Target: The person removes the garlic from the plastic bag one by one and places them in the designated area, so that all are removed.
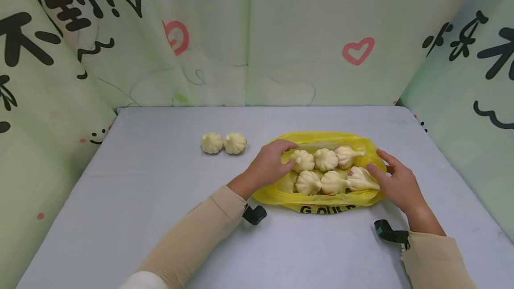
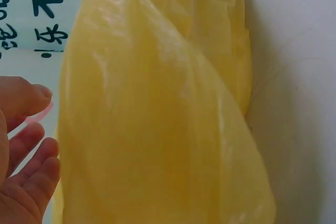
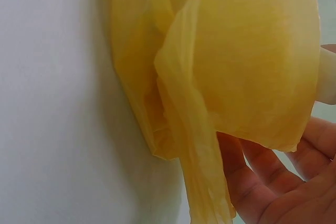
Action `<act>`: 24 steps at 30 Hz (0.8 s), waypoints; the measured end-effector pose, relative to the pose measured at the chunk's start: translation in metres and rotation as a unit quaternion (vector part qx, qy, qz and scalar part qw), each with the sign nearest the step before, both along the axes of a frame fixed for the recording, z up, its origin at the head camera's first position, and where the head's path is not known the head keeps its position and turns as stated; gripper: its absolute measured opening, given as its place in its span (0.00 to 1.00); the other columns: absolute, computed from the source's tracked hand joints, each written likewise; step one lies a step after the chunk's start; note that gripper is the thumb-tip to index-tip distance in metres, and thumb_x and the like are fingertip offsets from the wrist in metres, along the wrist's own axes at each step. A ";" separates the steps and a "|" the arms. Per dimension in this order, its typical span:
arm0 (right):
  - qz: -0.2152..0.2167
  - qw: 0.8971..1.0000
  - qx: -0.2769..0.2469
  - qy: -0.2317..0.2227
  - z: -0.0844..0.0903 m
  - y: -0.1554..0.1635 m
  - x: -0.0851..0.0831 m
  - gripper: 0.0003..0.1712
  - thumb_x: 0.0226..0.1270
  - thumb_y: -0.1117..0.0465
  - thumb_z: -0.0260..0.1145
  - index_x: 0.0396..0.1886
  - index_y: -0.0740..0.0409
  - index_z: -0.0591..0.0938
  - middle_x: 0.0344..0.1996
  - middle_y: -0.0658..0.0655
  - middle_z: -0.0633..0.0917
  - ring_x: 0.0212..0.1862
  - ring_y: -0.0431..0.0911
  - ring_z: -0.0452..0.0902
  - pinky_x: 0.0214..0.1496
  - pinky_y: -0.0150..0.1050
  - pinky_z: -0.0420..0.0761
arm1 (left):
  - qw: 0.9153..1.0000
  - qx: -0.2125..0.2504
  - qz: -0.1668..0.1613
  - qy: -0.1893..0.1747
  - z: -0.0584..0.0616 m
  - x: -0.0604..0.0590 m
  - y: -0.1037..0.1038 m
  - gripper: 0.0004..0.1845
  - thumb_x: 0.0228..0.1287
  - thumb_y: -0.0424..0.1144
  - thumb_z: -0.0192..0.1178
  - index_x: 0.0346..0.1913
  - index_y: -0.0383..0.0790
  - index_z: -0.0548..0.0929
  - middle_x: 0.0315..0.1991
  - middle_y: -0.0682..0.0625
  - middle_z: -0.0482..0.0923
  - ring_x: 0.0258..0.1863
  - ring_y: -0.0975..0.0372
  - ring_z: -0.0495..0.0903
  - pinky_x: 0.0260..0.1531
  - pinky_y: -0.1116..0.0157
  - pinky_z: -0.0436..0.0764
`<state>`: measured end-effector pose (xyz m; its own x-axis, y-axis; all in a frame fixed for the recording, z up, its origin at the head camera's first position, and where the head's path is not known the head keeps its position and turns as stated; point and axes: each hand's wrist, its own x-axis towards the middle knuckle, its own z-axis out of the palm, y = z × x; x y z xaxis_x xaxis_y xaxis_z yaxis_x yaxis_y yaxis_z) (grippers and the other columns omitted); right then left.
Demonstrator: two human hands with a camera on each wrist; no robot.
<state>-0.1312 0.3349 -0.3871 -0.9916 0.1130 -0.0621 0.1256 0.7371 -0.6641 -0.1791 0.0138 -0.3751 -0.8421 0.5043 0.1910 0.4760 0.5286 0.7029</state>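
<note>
A yellow plastic bag (image 1: 317, 202) lies open on the grey table (image 1: 160, 191) with several cream garlic-like bulbs (image 1: 325, 159) inside. Two more bulbs (image 1: 223, 143) sit side by side on the table, left of the bag. My left hand (image 1: 287, 157) reaches over the bag's left rim, and its fingertips touch the nearest bulb (image 1: 303, 160). In the left wrist view the left hand (image 2: 39, 129) is relaxed beside the bag (image 2: 157, 119), holding nothing. My right hand (image 1: 377, 166) rests at the bag's right end, thumb against a bulb (image 1: 361, 181). In the right wrist view its fingers (image 3: 262, 166) lie fairly straight under the bag (image 3: 252, 51).
Pale green curtains with black writing and a pink heart (image 1: 357, 50) close in the table at the back and on both sides. Bare table surface stretches to the left of the two loose bulbs and in front of the bag. A black wrist camera mount (image 1: 254, 214) sits on each forearm.
</note>
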 end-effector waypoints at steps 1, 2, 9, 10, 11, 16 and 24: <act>0.000 1.000 0.000 0.000 0.000 0.000 0.000 0.44 0.78 0.42 0.54 0.79 0.64 0.54 0.71 0.78 0.59 0.64 0.74 0.59 0.58 0.68 0.71 | 1.000 -0.005 -0.001 0.001 -0.001 -0.001 0.002 0.20 0.70 0.34 0.62 0.62 0.37 0.79 0.60 0.46 0.78 0.61 0.56 0.75 0.61 0.65 0.73; 0.000 1.000 0.000 0.001 0.000 0.000 0.000 0.44 0.78 0.42 0.54 0.79 0.64 0.54 0.71 0.78 0.59 0.64 0.74 0.59 0.58 0.68 0.71 | 1.000 -0.007 -0.002 -0.002 -0.001 -0.001 0.003 0.20 0.70 0.34 0.62 0.63 0.37 0.79 0.61 0.46 0.77 0.62 0.56 0.74 0.62 0.65 0.72; 0.002 1.000 0.001 0.002 -0.001 0.001 -0.001 0.44 0.78 0.41 0.54 0.79 0.64 0.53 0.72 0.78 0.58 0.65 0.75 0.58 0.58 0.70 0.70 | 0.999 -0.039 -0.003 -0.033 -0.003 0.001 0.013 0.20 0.72 0.35 0.61 0.65 0.38 0.78 0.63 0.47 0.76 0.64 0.57 0.72 0.62 0.66 0.71; 0.003 1.000 0.003 0.003 -0.002 0.001 -0.001 0.44 0.78 0.41 0.54 0.79 0.64 0.54 0.72 0.78 0.58 0.64 0.75 0.58 0.58 0.70 0.70 | 0.998 -0.042 -0.003 -0.036 -0.004 0.001 0.014 0.21 0.72 0.36 0.61 0.65 0.38 0.78 0.63 0.47 0.76 0.65 0.57 0.72 0.62 0.66 0.71; 0.003 1.000 0.003 0.004 -0.002 0.001 0.000 0.44 0.78 0.41 0.54 0.79 0.64 0.54 0.72 0.78 0.58 0.64 0.75 0.58 0.58 0.70 0.70 | 0.998 -0.043 -0.003 -0.039 -0.004 0.001 0.015 0.21 0.72 0.36 0.61 0.66 0.38 0.77 0.63 0.47 0.76 0.65 0.57 0.72 0.62 0.66 0.71; 0.004 1.000 0.003 0.003 -0.002 0.001 0.000 0.44 0.77 0.41 0.54 0.79 0.64 0.54 0.71 0.78 0.58 0.64 0.75 0.58 0.58 0.71 0.69 | 0.997 -0.043 0.003 -0.056 -0.009 0.000 0.020 0.22 0.72 0.35 0.61 0.67 0.39 0.76 0.64 0.47 0.75 0.61 0.57 0.74 0.58 0.67 0.75; 0.006 1.000 0.003 0.005 -0.002 0.001 0.000 0.44 0.78 0.41 0.53 0.79 0.65 0.54 0.71 0.79 0.59 0.64 0.75 0.58 0.58 0.71 0.69 | 0.996 -0.053 0.019 -0.063 -0.015 -0.004 0.025 0.21 0.71 0.34 0.62 0.65 0.40 0.78 0.61 0.47 0.77 0.60 0.58 0.75 0.58 0.67 0.74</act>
